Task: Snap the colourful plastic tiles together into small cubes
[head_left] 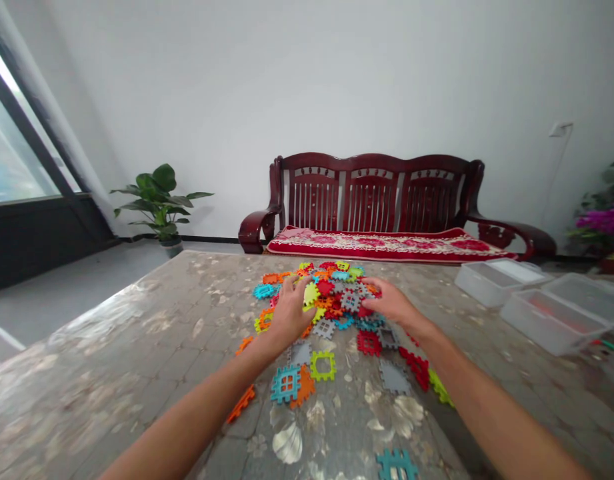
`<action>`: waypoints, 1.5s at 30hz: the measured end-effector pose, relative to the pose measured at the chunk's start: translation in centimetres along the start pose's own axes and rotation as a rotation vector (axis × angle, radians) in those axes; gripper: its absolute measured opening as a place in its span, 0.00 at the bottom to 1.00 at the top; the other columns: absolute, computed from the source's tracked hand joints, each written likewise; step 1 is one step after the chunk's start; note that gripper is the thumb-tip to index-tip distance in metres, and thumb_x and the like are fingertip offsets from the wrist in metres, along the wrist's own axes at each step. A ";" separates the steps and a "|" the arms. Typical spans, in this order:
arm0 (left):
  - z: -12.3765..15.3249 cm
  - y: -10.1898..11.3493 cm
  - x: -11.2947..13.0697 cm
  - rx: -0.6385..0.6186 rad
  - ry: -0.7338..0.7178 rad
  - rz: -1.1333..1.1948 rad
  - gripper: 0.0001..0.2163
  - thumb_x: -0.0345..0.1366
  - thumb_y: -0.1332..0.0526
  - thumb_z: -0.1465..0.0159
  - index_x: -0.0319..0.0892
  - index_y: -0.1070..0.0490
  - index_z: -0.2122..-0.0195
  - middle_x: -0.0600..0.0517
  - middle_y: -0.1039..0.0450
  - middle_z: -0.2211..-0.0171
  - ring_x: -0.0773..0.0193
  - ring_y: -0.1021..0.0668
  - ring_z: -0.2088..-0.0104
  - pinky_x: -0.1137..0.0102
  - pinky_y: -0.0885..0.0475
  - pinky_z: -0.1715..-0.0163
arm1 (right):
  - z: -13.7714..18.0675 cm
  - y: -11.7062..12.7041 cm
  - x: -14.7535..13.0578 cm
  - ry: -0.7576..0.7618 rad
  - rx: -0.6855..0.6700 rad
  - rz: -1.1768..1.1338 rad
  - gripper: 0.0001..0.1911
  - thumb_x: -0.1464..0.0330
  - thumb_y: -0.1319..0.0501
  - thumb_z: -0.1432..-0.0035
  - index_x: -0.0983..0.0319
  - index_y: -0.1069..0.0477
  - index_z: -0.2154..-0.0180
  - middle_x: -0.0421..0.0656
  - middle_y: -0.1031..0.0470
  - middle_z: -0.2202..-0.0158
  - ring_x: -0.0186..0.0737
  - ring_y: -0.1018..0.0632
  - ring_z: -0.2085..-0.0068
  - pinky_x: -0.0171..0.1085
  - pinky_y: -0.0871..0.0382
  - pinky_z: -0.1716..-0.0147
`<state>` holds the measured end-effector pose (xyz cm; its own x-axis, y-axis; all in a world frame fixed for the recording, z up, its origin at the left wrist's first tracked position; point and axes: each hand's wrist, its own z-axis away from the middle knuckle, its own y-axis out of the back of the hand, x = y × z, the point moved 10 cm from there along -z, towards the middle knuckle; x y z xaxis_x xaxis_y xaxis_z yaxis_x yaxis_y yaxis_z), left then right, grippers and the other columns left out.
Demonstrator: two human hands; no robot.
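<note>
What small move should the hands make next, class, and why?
Probably the right hand should reach slightly inward and pinch the gray windowed tile: it lies on the pile just beside that thumb, and the thumb and fingers look parted.

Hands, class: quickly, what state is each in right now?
Left hand: open, among the coloured pieces.
Right hand: beside a grey piece; whether it grips anything cannot be told.

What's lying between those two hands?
The head view shows a jumbled pile of colourful notched pieces between the left hand and the right hand.
</note>
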<state>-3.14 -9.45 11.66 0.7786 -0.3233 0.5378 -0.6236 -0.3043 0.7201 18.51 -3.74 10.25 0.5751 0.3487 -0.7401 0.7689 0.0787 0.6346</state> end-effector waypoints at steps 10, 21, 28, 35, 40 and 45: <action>5.7 -9.4 5.8 -0.462 -0.181 -0.013 0.21 0.32 0.38 0.41 0.45 0.29 0.45 0.46 0.27 0.46 0.55 0.26 0.45 0.61 0.30 0.43 | 6.7 3.5 10.5 -0.220 -0.176 0.539 0.37 0.67 0.34 0.55 0.63 0.30 0.40 0.54 0.27 0.41 0.60 0.27 0.41 0.52 0.36 0.42; 3.9 -12.7 7.6 -0.575 -0.145 -0.268 0.18 0.36 0.40 0.39 0.44 0.28 0.47 0.44 0.28 0.49 0.52 0.25 0.48 0.60 0.29 0.48 | 9.3 4.9 9.7 -0.253 -0.183 0.518 0.32 0.69 0.38 0.53 0.64 0.27 0.44 0.53 0.24 0.47 0.53 0.24 0.49 0.44 0.33 0.48; 10.0 -10.8 11.1 -0.591 -0.316 -0.032 0.29 0.51 0.32 0.44 0.49 0.31 0.43 0.45 0.32 0.44 0.48 0.30 0.44 0.55 0.32 0.44 | 15.1 3.3 8.6 -0.188 -0.300 0.512 0.46 0.63 0.29 0.59 0.53 0.35 0.36 0.49 0.32 0.40 0.58 0.32 0.41 0.49 0.38 0.42; 16.2 -12.0 13.1 -0.843 -0.410 0.020 0.29 0.45 0.30 0.47 0.52 0.32 0.43 0.47 0.34 0.43 0.48 0.31 0.45 0.57 0.30 0.48 | 13.7 2.0 5.7 -0.133 -0.208 0.600 0.27 0.68 0.39 0.47 0.60 0.27 0.44 0.51 0.27 0.50 0.52 0.27 0.48 0.44 0.37 0.46; 14.1 -11.1 11.7 -0.759 -0.303 0.003 0.17 0.35 0.34 0.46 0.47 0.29 0.55 0.48 0.29 0.51 0.53 0.29 0.50 0.61 0.30 0.50 | 12.7 2.4 5.5 -0.150 -0.167 0.628 0.24 0.71 0.39 0.54 0.62 0.24 0.52 0.51 0.25 0.55 0.51 0.25 0.52 0.42 0.35 0.52; 7.9 -9.2 7.7 -0.447 -0.049 0.056 0.17 0.34 0.37 0.45 0.45 0.29 0.53 0.47 0.26 0.52 0.54 0.26 0.50 0.61 0.31 0.49 | 11.2 3.7 6.2 -0.176 -0.066 0.455 0.23 0.67 0.37 0.53 0.59 0.25 0.52 0.47 0.23 0.55 0.47 0.23 0.56 0.40 0.34 0.55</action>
<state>8.05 -16.23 5.70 0.7335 -0.3737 0.5677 -0.5655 0.1279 0.8148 28.03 -11.72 5.49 0.8913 0.1991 -0.4075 0.4128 0.0160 0.9107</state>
